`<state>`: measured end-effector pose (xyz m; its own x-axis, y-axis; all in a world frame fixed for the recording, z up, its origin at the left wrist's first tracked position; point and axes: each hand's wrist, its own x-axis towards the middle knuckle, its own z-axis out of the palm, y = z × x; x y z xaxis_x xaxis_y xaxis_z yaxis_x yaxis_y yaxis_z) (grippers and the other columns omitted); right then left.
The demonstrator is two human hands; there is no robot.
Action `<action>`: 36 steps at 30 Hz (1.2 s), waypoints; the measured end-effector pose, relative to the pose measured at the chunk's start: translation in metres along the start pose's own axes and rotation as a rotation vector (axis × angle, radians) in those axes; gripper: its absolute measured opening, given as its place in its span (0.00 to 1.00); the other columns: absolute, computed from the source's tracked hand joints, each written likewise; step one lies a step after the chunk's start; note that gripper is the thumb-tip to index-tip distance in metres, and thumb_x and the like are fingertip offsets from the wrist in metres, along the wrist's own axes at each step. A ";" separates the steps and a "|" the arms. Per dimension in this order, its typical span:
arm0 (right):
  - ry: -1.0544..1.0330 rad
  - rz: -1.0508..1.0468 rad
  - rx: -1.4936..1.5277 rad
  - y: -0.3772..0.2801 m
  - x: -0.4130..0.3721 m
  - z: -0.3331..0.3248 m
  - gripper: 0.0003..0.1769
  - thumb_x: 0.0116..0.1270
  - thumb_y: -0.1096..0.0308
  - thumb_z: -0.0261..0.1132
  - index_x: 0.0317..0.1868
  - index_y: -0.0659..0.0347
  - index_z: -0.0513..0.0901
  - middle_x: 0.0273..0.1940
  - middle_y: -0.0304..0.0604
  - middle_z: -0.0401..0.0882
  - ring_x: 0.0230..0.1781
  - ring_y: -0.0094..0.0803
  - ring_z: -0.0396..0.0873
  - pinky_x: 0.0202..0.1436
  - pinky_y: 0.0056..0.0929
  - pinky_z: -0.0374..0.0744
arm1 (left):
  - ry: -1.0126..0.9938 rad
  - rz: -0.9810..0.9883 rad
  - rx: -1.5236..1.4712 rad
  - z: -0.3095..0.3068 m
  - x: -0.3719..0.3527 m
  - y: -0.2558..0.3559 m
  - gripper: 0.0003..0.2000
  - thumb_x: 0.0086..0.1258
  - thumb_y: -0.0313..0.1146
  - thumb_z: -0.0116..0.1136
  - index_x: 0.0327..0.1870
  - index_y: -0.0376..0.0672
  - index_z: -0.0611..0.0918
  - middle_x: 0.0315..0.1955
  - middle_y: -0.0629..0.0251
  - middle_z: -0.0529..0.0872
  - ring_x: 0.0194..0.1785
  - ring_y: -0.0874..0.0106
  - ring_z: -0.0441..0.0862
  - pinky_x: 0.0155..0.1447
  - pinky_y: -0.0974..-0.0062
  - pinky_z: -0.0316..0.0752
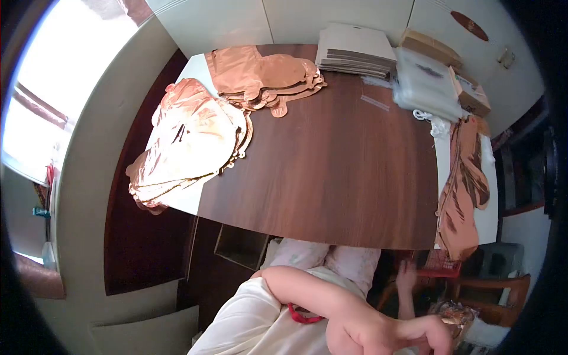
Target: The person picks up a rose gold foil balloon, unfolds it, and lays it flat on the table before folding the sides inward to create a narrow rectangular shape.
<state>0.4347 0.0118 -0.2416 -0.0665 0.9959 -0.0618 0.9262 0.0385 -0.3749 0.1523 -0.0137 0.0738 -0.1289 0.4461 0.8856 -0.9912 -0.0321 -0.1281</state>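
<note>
My left arm crosses my body, and my left hand (381, 336) is at the bottom edge, right of centre. Its fingers are bent and partly cut off by the frame, so anything in them is hidden. Beside it is a clear plastic bag (454, 316) with brownish contents. My right hand (407, 274) is below the table's front edge, slightly blurred, its fingers stretched out near a red plastic basket (439, 264). Flat rose-gold foil balloons lie in two piles, a rounded pile (195, 133) and a far pile (269, 74). Another crumpled foil balloon (461, 195) lies at the table's right end.
The brown wooden table (331, 171) fills the middle. At its back stand a stack of cardboard sheets (356, 50), a bundle in clear plastic (426, 83) and a small cardboard box (470, 92). A wooden chair (509, 296) is at the lower right.
</note>
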 end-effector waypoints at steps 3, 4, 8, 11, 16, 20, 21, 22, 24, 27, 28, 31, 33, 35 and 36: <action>-0.023 -0.181 0.353 -0.092 -0.020 -0.020 0.12 0.67 0.67 0.58 0.45 0.63 0.82 0.36 0.52 0.81 0.37 0.50 0.80 0.43 0.40 0.78 | 0.012 0.019 0.032 0.006 -0.002 0.002 0.13 0.74 0.25 0.49 0.29 0.46 0.83 0.63 0.42 0.60 0.68 0.44 0.57 0.69 0.52 0.54; -0.073 -0.256 0.441 -0.120 -0.025 -0.033 0.11 0.67 0.68 0.57 0.45 0.63 0.82 0.35 0.51 0.81 0.35 0.46 0.81 0.41 0.37 0.78 | 0.002 0.024 0.021 0.009 -0.003 0.004 0.12 0.74 0.25 0.49 0.29 0.45 0.83 0.62 0.42 0.60 0.67 0.43 0.58 0.69 0.51 0.54; -0.272 -0.404 0.914 -0.207 -0.032 -0.058 0.11 0.70 0.68 0.55 0.43 0.63 0.82 0.30 0.43 0.79 0.28 0.29 0.78 0.34 0.28 0.75 | -0.086 0.051 -0.046 0.022 0.000 0.013 0.11 0.74 0.24 0.49 0.30 0.44 0.83 0.62 0.42 0.60 0.66 0.43 0.59 0.69 0.50 0.54; -0.693 -0.266 1.162 -0.256 -0.027 -0.030 0.13 0.73 0.66 0.50 0.42 0.61 0.81 0.26 0.33 0.72 0.26 0.20 0.68 0.30 0.21 0.68 | -0.108 0.091 -0.065 0.034 -0.003 0.020 0.10 0.73 0.24 0.50 0.31 0.43 0.83 0.62 0.42 0.61 0.66 0.43 0.59 0.69 0.50 0.54; -1.266 -0.301 1.354 -0.398 -0.044 0.068 0.15 0.78 0.60 0.46 0.40 0.57 0.77 0.31 0.30 0.68 0.30 0.17 0.64 0.35 0.19 0.65 | 0.019 -0.031 0.108 0.059 -0.012 0.055 0.09 0.73 0.24 0.51 0.33 0.42 0.84 0.61 0.44 0.65 0.65 0.47 0.61 0.68 0.52 0.55; -1.220 -0.576 1.292 -0.469 -0.077 0.146 0.16 0.78 0.58 0.45 0.43 0.59 0.75 0.31 0.33 0.65 0.33 0.21 0.63 0.41 0.21 0.66 | 0.014 0.041 0.192 0.067 -0.019 0.058 0.07 0.72 0.25 0.53 0.33 0.41 0.83 0.61 0.45 0.66 0.65 0.49 0.62 0.69 0.52 0.55; -1.204 -0.643 1.226 -0.476 -0.080 0.175 0.16 0.77 0.56 0.47 0.45 0.59 0.75 0.35 0.36 0.68 0.38 0.24 0.67 0.47 0.24 0.68 | -0.005 0.058 0.195 0.067 -0.020 0.060 0.07 0.72 0.25 0.53 0.33 0.41 0.83 0.61 0.45 0.66 0.65 0.49 0.62 0.69 0.52 0.55; -1.185 -0.710 1.161 -0.484 -0.084 0.184 0.17 0.76 0.54 0.48 0.47 0.59 0.76 0.39 0.39 0.72 0.42 0.26 0.71 0.53 0.27 0.70 | 0.001 0.074 0.182 0.069 -0.020 0.062 0.07 0.72 0.25 0.53 0.33 0.42 0.83 0.60 0.46 0.66 0.66 0.50 0.62 0.69 0.52 0.55; -0.753 -1.173 0.616 -0.477 -0.089 0.187 0.22 0.71 0.49 0.54 0.53 0.58 0.75 0.52 0.45 0.70 0.57 0.35 0.66 0.65 0.40 0.62 | 0.038 0.109 0.141 0.077 -0.018 0.067 0.06 0.72 0.24 0.53 0.34 0.42 0.82 0.60 0.46 0.66 0.66 0.50 0.62 0.69 0.53 0.55; -0.574 -1.683 -0.063 -0.489 -0.062 0.148 0.36 0.59 0.41 0.63 0.62 0.55 0.73 0.68 0.51 0.61 0.73 0.46 0.54 0.75 0.56 0.47 | 0.113 0.055 0.145 0.087 -0.013 0.088 0.05 0.71 0.24 0.53 0.36 0.43 0.82 0.60 0.47 0.66 0.66 0.51 0.62 0.69 0.53 0.55; -0.559 -1.743 -0.016 -0.495 -0.061 0.136 0.36 0.58 0.41 0.63 0.61 0.55 0.74 0.68 0.50 0.62 0.72 0.46 0.55 0.75 0.56 0.49 | 0.077 0.032 0.152 0.081 -0.013 0.091 0.03 0.70 0.26 0.56 0.37 0.44 0.81 0.60 0.48 0.66 0.66 0.51 0.62 0.69 0.52 0.55; -0.360 -1.802 0.451 -0.526 -0.057 0.092 0.21 0.59 0.51 0.65 0.45 0.58 0.81 0.55 0.47 0.72 0.59 0.43 0.68 0.69 0.50 0.62 | -0.039 -0.042 0.200 0.049 -0.018 0.098 0.06 0.67 0.33 0.63 0.38 0.44 0.80 0.58 0.51 0.67 0.63 0.53 0.64 0.67 0.54 0.57; -0.389 -1.739 0.592 -0.551 -0.048 0.071 0.16 0.62 0.59 0.63 0.47 0.58 0.79 0.49 0.45 0.75 0.51 0.44 0.71 0.61 0.43 0.69 | 0.070 -0.167 0.312 0.049 -0.015 0.122 0.08 0.68 0.35 0.62 0.35 0.42 0.78 0.50 0.55 0.73 0.52 0.61 0.72 0.57 0.63 0.65; -0.541 -1.549 0.656 -0.567 -0.036 0.043 0.18 0.65 0.62 0.62 0.53 0.57 0.76 0.50 0.44 0.75 0.55 0.41 0.71 0.63 0.38 0.69 | 0.191 -0.220 0.583 0.056 -0.012 0.157 0.07 0.66 0.30 0.63 0.32 0.40 0.77 0.33 0.59 0.80 0.36 0.65 0.79 0.39 0.69 0.71; -0.609 -1.452 0.688 -0.575 -0.028 0.034 0.20 0.66 0.63 0.61 0.57 0.57 0.74 0.51 0.44 0.75 0.57 0.40 0.70 0.64 0.35 0.68 | 0.214 -0.188 0.774 0.057 -0.013 0.174 0.07 0.62 0.26 0.67 0.31 0.39 0.78 0.23 0.60 0.82 0.28 0.65 0.81 0.28 0.69 0.71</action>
<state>-0.1084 -0.0411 -0.0555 -0.9134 0.0016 0.4070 -0.3218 0.6091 -0.7248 -0.0198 -0.0764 0.0655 -0.0285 0.6641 0.7471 -0.7451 -0.5123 0.4270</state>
